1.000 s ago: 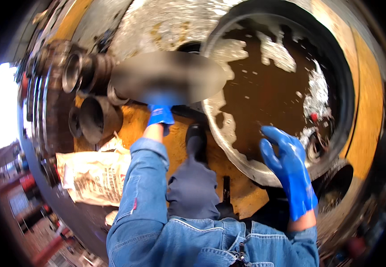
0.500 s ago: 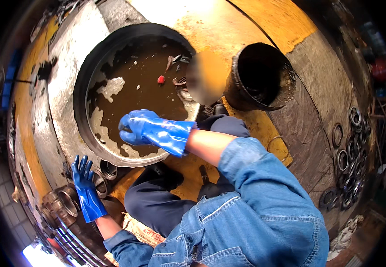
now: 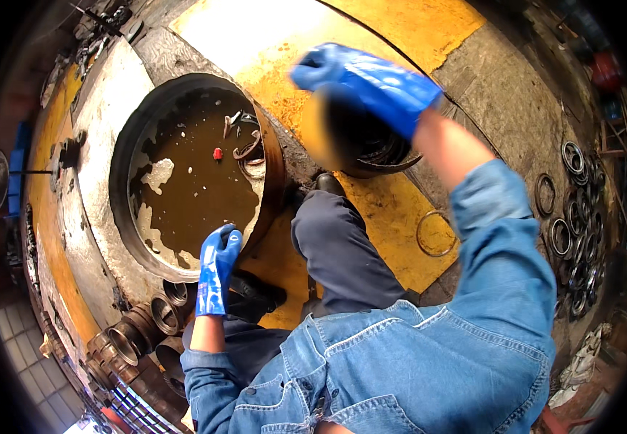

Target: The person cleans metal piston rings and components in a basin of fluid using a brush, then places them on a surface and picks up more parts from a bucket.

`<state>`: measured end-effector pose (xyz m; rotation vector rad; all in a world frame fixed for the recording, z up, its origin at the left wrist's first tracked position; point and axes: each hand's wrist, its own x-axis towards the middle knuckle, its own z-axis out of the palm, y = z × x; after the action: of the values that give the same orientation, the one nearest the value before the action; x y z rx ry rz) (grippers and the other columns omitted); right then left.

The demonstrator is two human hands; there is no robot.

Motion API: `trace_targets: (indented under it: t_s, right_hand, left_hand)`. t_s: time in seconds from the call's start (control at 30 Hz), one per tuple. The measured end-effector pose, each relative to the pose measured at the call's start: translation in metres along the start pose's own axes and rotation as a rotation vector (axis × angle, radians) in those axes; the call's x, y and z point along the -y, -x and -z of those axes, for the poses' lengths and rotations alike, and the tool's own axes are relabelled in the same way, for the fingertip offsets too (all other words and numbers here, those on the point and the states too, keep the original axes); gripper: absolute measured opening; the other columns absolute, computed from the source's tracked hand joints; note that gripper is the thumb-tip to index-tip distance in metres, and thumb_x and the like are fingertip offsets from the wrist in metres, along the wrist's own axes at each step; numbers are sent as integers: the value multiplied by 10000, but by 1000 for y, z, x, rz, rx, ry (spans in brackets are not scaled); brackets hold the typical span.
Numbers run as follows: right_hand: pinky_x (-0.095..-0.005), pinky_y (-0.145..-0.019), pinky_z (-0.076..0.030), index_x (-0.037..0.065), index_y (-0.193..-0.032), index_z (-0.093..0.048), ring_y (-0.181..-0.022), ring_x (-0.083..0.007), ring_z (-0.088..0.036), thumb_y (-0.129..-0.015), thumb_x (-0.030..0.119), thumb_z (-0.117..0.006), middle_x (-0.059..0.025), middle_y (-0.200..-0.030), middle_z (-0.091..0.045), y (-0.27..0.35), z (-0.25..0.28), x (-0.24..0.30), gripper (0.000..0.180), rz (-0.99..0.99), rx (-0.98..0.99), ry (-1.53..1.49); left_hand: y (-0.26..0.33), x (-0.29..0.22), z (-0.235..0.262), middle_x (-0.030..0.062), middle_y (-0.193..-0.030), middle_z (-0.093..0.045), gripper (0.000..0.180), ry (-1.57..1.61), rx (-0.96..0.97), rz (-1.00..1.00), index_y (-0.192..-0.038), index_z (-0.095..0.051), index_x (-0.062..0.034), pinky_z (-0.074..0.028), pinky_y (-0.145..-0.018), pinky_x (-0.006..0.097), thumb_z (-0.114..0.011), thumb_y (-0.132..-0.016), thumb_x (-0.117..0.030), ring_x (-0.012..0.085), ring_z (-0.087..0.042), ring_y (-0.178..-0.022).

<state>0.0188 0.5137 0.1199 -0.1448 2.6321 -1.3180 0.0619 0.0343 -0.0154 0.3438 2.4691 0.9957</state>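
The left hand (image 3: 217,269), in a blue rubber glove, sits low and left of the middle of the frame. Its fingers are stretched out and close together, and the fingertips rest on the near rim of a big round tub (image 3: 270,155); it grips nothing. The right hand (image 3: 365,81), also gloved in blue, is raised at the upper middle of the frame. It is blurred, curled and hanging over the mouth of a dark metal drum (image 3: 382,155); I cannot tell whether it is clamped on anything. The two hands are well apart.

The tub fills the upper left of the frame and holds muddy brown liquid (image 3: 198,184) with pale patches of foam. A small red bit (image 3: 218,153) floats near its middle, and a few curved metal pieces (image 3: 247,148) lie at its right side. The drum stands just beside the tub, to its right.

Both stand on a floor (image 3: 371,210) painted yellow with worn grey patches. A thin metal ring (image 3: 436,233) lies on the yellow part, right of the person's dark trouser knee (image 3: 335,246). More metal rings (image 3: 570,217) are heaped at the right edge. At lower left, short metal sleeves (image 3: 143,329) lie in a row. Blue denim sleeves (image 3: 505,239) cover both arms.
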Motion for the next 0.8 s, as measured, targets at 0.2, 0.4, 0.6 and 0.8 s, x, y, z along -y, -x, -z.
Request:
trace_targets:
  t_s: [0.2, 0.4, 0.6, 0.8]
  right_hand:
    - [-421, -724, -577, 97, -979, -786, -806, -277, -749, -841, 236, -647, -163, -908, -776, 82, -4, -166, 240, -351, 218, 525]
    - [-468, -820, -593, 73, -1085, -767, -937, -358, -755, -914, 219, -667, -176, -1041, -770, 70, -66, -241, 246, -339, 738, 792]
    - [-453, -893, -590, 99, -1110, -780, -1048, -376, -732, -901, 182, -708, -174, -1103, -762, 77, -121, -366, 237, -501, 734, 684]
    - [-452, -886, -592, 100, -1110, -781, -1037, -374, -734, -894, 188, -717, -176, -1091, -763, 72, -106, -327, 242, -557, 810, 563]
  left_hand:
    - [3, -29, -4, 193, -1119, -760, 432, 49, 9, 67, -1275, -670, 75, -578, -924, 336, -702, -948, -206, 231, -744, -1021]
    - [17, -38, 3, 209, -1167, -741, 444, 90, 5, 187, -1291, -651, 89, -566, -953, 350, -707, -939, -176, 246, -727, -1072]
    - [7, -47, -3, 211, -1167, -734, 458, 36, 26, 235, -1288, -651, 88, -562, -946, 361, -716, -924, -181, 255, -719, -1061]
    - [6, -58, 1, 167, -1094, -732, 391, 20, 56, 266, -1237, -663, 89, -556, -913, 339, -702, -925, -144, 211, -703, -990]
